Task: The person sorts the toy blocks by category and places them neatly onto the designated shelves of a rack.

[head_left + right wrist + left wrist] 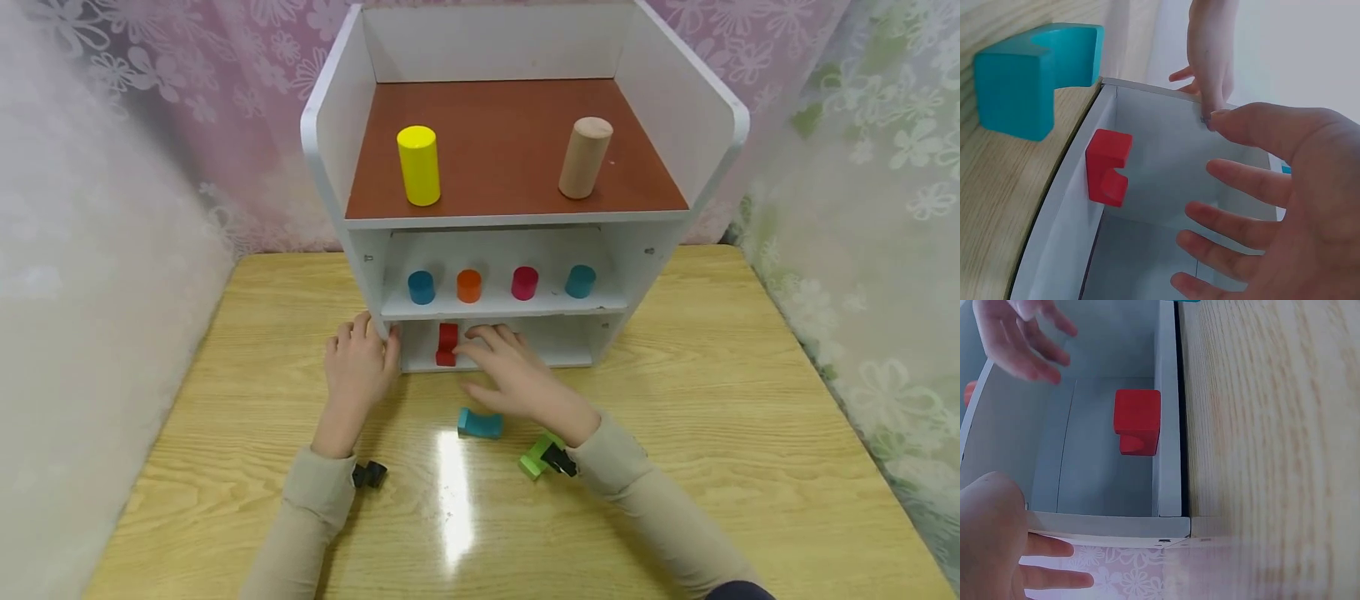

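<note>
A red block with a curved notch (447, 344) sits on the lowest level of a small white shelf unit (525, 221), near its front edge. My left hand (357, 362) holds the unit's left side panel low down, thumb inside and fingers outside. Just right of the red block, my right hand (513, 375) hovers with its fingers spread and nothing in them. The right wrist view shows a gap between that hand and the red block (1107, 167). A blue notched block (480, 423) lies on the table in front of the unit, below the right hand.
A green block (536, 457) lies by the right wrist, partly hidden by a black wrist camera (558, 459). Several short coloured cylinders, including an orange one (468, 286), stand on the middle shelf. A yellow cylinder (418, 165) and a wooden cylinder (586, 157) stand on top.
</note>
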{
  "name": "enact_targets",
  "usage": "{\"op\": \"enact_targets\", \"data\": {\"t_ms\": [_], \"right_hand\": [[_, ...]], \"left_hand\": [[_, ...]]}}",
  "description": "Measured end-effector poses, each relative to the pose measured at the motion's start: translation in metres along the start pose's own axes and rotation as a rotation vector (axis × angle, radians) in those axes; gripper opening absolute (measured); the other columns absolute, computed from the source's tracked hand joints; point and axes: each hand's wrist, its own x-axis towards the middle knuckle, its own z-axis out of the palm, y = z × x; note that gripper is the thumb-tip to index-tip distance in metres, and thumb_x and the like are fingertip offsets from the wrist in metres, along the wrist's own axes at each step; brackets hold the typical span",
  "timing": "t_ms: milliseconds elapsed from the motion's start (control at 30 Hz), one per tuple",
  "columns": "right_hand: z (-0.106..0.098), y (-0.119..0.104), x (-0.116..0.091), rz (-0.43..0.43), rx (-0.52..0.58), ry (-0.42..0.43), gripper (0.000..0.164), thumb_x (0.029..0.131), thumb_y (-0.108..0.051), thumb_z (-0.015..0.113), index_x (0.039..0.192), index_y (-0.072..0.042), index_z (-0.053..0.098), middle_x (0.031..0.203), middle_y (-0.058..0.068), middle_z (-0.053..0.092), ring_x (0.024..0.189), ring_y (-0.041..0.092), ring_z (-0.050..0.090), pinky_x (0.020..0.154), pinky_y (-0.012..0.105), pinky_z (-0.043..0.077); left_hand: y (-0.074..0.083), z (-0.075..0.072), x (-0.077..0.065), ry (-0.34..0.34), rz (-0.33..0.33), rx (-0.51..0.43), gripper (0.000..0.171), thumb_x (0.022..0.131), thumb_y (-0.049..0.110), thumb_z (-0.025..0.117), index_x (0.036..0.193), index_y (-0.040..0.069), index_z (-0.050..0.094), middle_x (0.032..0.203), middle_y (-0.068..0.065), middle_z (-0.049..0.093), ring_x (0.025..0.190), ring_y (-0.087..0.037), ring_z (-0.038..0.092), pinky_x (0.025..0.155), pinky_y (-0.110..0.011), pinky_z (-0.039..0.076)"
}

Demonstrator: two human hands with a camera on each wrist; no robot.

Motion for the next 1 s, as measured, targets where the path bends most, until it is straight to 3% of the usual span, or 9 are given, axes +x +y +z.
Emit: {"op": "enact_targets", "data": {"t_ms": [367,533,733,1000], "right_hand": [[-0.007,0.002,-0.047,0.042,0.014,0.010,0.044,0.090,-0.029,0.073,0.128,-0.010,0.061,0.129,0.013,0.055,0.118,0.034,0.050,0.095,0.058,0.042],[-0.005,0.000,-0.070,0.128,0.013,0.017,0.047,0.089,-0.032,0.074,0.128,-0.009,0.062,0.125,0.011,0.057,0.115,0.032,0.052,0.091,0.053,0.045],[-0.002,-0.008,-0.095,0.239,-0.019,0.025,0.051,0.087,-0.037,0.075,0.127,-0.009,0.062,0.123,0.014,0.059,0.113,0.036,0.055,0.089,0.058,0.046],[0.009,-0.018,-0.120,0.392,-0.096,0.076,0.077,0.080,-0.053,0.076,0.136,-0.005,0.054,0.125,0.018,0.055,0.113,0.040,0.053,0.083,0.058,0.046]], "left_hand": [[0.001,-0.001,0.002,-0.037,-0.012,0.003,0.044,0.104,0.036,0.044,0.127,0.003,0.061,0.131,-0.021,0.058,0.113,-0.048,0.053,0.089,-0.061,0.042],[0.001,0.000,0.001,-0.036,-0.017,-0.004,0.042,0.104,0.035,0.044,0.126,0.003,0.061,0.131,-0.020,0.058,0.114,-0.047,0.053,0.090,-0.061,0.042],[0.000,-0.001,0.000,-0.032,-0.012,-0.001,0.042,0.104,0.035,0.044,0.125,0.002,0.061,0.130,-0.020,0.059,0.112,-0.047,0.054,0.088,-0.060,0.042],[0.001,-0.001,-0.001,-0.010,0.001,-0.006,0.042,0.104,0.034,0.045,0.127,0.002,0.059,0.129,-0.020,0.059,0.111,-0.047,0.055,0.086,-0.059,0.043]]}}
